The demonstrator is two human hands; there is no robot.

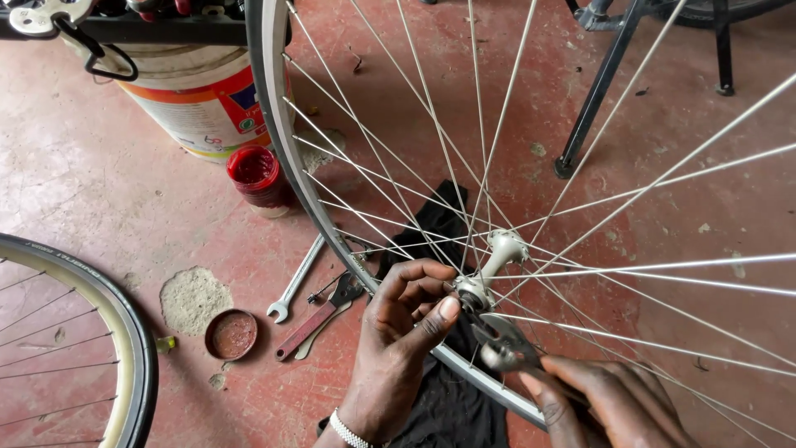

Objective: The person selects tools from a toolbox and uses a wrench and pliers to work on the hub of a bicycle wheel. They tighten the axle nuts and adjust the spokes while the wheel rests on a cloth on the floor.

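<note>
The bare spoked wheel (286, 141) stands on edge over the red floor (99, 182), and its silver hub (489, 265) sits at the centre of the view. The person's left hand (406, 323) is curled round the near end of that hub — thumb and fingers pinched on the axle end, closed on it. Just below the hub and to its right, the right hand (605, 398) grips a flat metal wrench (506, 344) whose head lies against the axle; the fingers are wrapped shut about its handle. Under the hub lies a black cloth (439, 224). Left of the hub, on the floor, rest a spanner (294, 282), red-handled pliers (319, 314) and a small round lid (231, 333). Farther up-left of the hub stand a red tin (257, 176) and a white bucket (195, 104) — a tyred wheel (124, 332) curves in at the far left.
</note>
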